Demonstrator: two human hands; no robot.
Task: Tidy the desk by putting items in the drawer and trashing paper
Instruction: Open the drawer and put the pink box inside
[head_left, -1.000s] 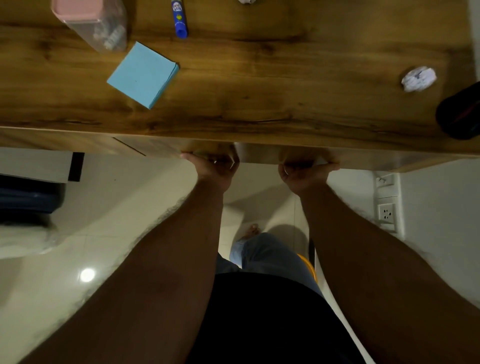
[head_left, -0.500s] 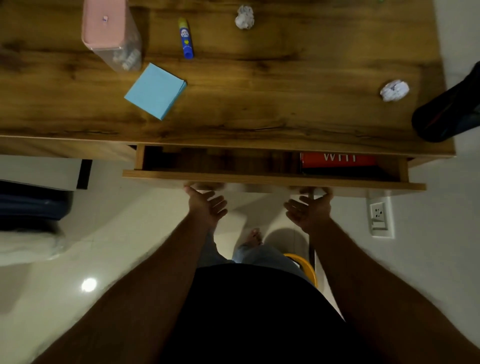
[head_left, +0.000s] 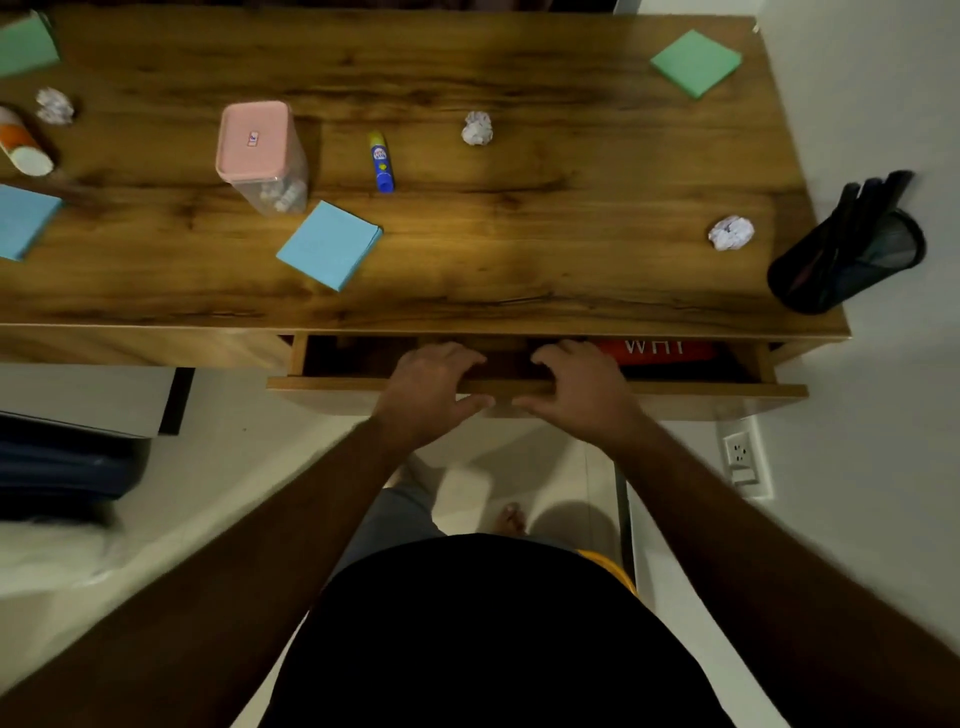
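The desk drawer (head_left: 717, 391) stands partly pulled out under the wooden desk (head_left: 519, 249). My left hand (head_left: 434, 392) and my right hand (head_left: 576, 389) both grip the middle of its front panel, fingers curled over the top edge, thumbs on the outer face. A red book (head_left: 657, 351) lies inside at the right. On the desk lie a blue sticky pad (head_left: 330, 244), a blue glue stick (head_left: 382, 162), a pink-lidded clear container (head_left: 260, 153), a green sticky pad (head_left: 696, 62) and crumpled paper balls (head_left: 477, 128) (head_left: 731, 233) (head_left: 54, 105).
A black mesh pen holder (head_left: 852, 254) stands at the desk's right edge. At the far left are another blue pad (head_left: 21, 221), a green pad (head_left: 26, 47) and an orange-and-white tube (head_left: 21, 145). A wall socket (head_left: 740, 457) is low on the right.
The drawer came out from shut to partly open. My hands let go from beneath its front, then took hold of its top edge. The view tilted up over more of the desk.
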